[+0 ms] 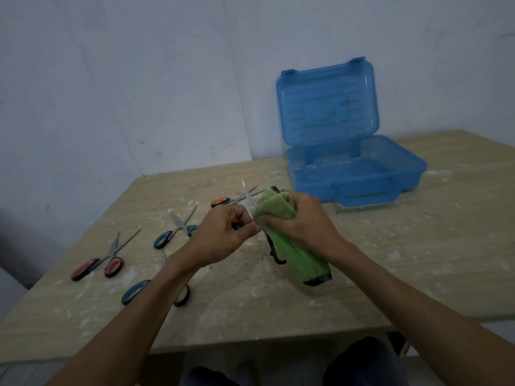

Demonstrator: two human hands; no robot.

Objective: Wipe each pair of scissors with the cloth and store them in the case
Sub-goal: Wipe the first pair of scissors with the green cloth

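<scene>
Dusty table [390,246] by white wall [139,79]; left grip [220,235] pinches scissors [247,194], right grip [301,221] clutches cloth [295,254].

Open case [356,188] upper right, on the surface [418,260] toward its back edge. Four scissors pairs on the surface left of centre: far-left pair [97,264], middle pair [175,231], back pair [220,201], front pair [135,292] partly under a forearm [156,305]. Held pair [247,195] and cloth [295,254] centre frame, lower left of the case.
</scene>
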